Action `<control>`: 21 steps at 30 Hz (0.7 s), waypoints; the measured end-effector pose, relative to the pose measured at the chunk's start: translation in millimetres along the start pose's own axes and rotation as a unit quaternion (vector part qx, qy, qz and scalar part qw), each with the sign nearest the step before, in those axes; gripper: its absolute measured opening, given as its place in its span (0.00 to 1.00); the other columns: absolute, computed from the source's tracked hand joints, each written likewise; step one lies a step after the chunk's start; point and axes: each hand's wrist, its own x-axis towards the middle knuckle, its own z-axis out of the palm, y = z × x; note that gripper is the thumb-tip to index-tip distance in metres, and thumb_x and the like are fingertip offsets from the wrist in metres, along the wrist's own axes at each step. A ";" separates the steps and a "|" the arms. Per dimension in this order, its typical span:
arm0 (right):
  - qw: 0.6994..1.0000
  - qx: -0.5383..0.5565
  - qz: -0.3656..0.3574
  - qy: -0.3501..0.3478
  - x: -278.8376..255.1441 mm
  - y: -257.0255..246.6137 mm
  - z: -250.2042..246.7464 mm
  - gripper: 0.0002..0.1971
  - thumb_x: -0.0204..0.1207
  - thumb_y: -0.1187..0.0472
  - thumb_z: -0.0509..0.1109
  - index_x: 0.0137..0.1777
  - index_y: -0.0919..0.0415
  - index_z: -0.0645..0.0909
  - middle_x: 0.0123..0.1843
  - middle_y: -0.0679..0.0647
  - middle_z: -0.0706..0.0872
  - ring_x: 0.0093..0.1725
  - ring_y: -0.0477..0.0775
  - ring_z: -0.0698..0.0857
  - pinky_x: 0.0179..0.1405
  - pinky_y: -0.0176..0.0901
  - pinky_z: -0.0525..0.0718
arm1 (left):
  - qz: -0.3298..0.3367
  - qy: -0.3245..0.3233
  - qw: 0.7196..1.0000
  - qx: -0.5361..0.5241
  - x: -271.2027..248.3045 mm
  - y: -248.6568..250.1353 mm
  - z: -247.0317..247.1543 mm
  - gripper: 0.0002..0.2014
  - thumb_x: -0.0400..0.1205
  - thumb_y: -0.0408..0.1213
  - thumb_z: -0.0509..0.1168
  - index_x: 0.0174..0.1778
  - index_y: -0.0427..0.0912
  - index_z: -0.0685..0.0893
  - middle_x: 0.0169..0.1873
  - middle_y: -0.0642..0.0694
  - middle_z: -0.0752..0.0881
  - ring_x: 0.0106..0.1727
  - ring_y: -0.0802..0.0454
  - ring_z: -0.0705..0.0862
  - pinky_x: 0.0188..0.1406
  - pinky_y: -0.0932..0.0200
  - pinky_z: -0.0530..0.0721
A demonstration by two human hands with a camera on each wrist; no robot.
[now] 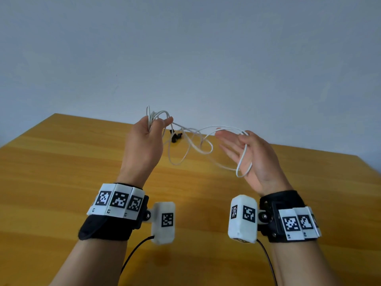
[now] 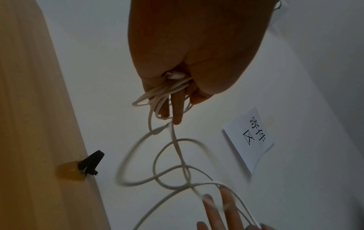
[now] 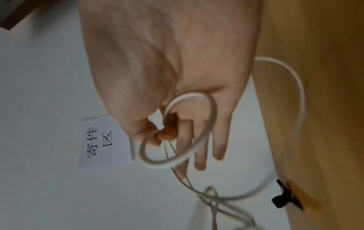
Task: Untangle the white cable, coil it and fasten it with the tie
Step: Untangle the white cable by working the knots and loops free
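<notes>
The white cable (image 1: 226, 126) hangs tangled in the air between my two raised hands. My left hand (image 1: 156, 123) grips a bunch of several coils, and the left wrist view shows a white plug (image 2: 175, 75) inside that fist (image 2: 177, 93). My right hand (image 1: 240, 141) is palm-up with a loop draped across it. In the right wrist view its thumb and index finger (image 3: 160, 133) pinch the loop (image 3: 213, 112) while the other fingers stay straight. The black tie (image 1: 175, 137) lies on the table behind the cable, untouched.
The wooden table (image 1: 82, 162) ends at a pale wall. A white paper sign (image 2: 250, 137) with black characters is stuck on the wall. The tie (image 3: 283, 200) lies near the table's far edge. Black leads run from both wrist cameras.
</notes>
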 end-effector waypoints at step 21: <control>0.973 0.225 0.035 0.030 -0.6 -6.3 -2.6 0.21 0.86 0.61 0.56 0.29 0.60 0.74 0.60 0.73 0.88 0.67 0.75 0.88 0.68 0.70 0.84 | -0.017 -0.004 0.999 -0.030 -2.4 5.5 -0.8 0.17 0.87 0.43 0.56 0.53 0.50 0.92 0.46 0.68 0.93 0.50 0.52 0.76 0.40 0.54 0.72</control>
